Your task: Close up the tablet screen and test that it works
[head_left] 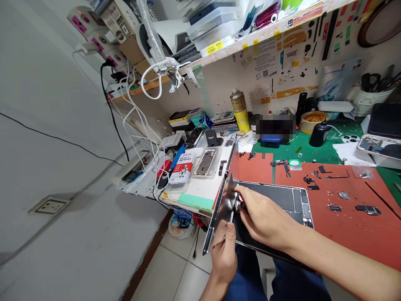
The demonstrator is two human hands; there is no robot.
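Note:
An opened tablet body (266,192), dark batteries and a circuit strip exposed, lies at the front edge of the bench and reaches over my lap. Along its left side the tablet's screen panel (223,205) stands tilted up, its metallic inner face toward me. My left hand (224,255) grips the lower part of this panel, thumb on the inner face. My right hand (260,213) is closed in a pinch at the seam between panel and body. A small round red-and-white bit shows by its fingertips; the rest is hidden.
Small phone parts (313,179) lie scattered on the red mat (344,234) at right. A phone frame (206,162), a red-and-white box (182,167) and white cables (147,138) are at left. Behind stand a spray can (239,109) and a black bottle (318,133). A shelf (232,48) overhangs the bench.

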